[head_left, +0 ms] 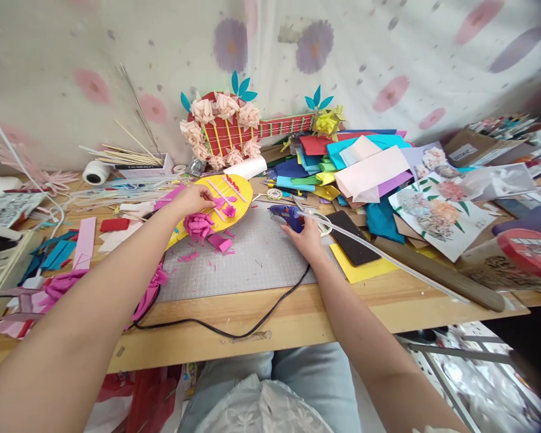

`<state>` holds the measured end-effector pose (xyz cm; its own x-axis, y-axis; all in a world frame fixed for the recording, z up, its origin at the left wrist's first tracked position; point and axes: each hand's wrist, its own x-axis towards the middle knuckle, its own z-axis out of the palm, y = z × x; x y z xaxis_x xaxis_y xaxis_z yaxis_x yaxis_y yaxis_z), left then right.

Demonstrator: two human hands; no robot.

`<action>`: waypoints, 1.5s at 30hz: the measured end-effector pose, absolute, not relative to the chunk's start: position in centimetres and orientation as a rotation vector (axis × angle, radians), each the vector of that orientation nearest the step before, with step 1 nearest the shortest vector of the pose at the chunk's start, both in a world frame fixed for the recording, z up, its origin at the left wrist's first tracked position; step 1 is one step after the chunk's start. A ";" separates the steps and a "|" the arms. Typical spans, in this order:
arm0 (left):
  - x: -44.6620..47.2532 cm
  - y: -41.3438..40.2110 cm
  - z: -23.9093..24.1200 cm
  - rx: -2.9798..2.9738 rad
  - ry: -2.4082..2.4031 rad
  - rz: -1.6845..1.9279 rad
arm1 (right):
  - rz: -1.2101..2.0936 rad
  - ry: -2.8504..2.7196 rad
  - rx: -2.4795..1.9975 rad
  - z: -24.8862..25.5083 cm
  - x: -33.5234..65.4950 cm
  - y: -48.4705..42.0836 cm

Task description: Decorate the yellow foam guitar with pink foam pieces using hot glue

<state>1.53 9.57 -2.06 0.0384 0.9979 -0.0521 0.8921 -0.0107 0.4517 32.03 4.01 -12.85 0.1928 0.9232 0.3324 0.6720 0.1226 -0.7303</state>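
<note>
My right hand point(305, 234) is wrapped round a blue hot glue gun point(285, 211), its nozzle pointing left. A long clear glue stick point(365, 239) runs out of its back towards the lower right. Over the left part of a yellow guitar-shaped cutout point(242, 191), my left hand point(196, 199) has its fingers bent together; whatever they pinch is too small to make out. Pale pink strips and magenta paper bits lie on the cutout. A magenta crepe paper flower point(199, 227) sits at its near edge, beside a curled magenta paper piece point(219, 242).
The cutout lies partly on a grey cutting mat point(252, 270). A black cord point(225, 332) loops along the table's front edge. Behind stands a red paper guitar point(225, 135) with pink roses. Coloured paper sheets point(374, 168) and a dark phone-like slab point(354, 237) lie right.
</note>
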 end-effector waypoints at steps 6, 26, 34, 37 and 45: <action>0.9 9.8 -2.4 2.020 1.874 0.412 | 0.388 -1.534 -1.625 -13.0 32.2 3.8; 0.7 8.9 -1.7 2.081 1.930 0.344 | 0.399 -1.550 -1.639 -13.5 32.7 3.6; 0.4 8.9 -1.9 2.151 1.902 0.319 | 0.381 -1.548 -1.621 -13.7 32.6 3.6; 0.4 8.9 -2.0 2.180 1.885 0.295 | 0.375 -1.554 -1.621 -13.9 32.7 3.7; 0.3 8.9 -2.4 2.121 1.856 0.458 | 0.351 -1.573 -1.617 -14.2 32.8 3.8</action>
